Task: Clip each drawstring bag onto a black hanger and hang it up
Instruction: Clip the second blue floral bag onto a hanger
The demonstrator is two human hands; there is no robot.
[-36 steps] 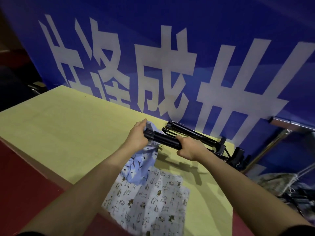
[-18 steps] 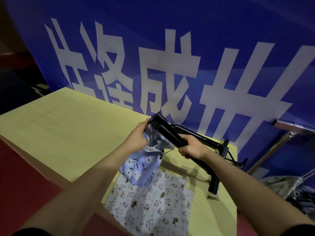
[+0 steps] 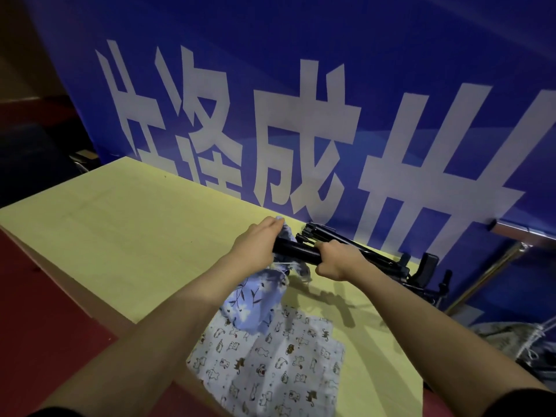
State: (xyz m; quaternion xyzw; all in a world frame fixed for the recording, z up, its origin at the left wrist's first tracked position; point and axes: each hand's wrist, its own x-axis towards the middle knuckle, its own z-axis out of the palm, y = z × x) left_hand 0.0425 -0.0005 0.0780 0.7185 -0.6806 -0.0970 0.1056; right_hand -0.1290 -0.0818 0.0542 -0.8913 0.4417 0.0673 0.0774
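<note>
Blue banner (image 3: 301, 70) behind my table: large white Chinese characters, only partly in frame. Third reads 成; fourth looks like 卅 or cropped character; first two cut off, unsure. No other readable text.

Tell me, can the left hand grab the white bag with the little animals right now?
Probably not yet. The left hand is busy holding the blue bag at the black hanger. The white bag lies flat on the table just below, with the blue bag covering only its top edge.

head-worn wide-angle view, looking forward and down, close over the yellow table (image 3: 126, 236), blue banner (image 3: 301, 55) just behind
</note>
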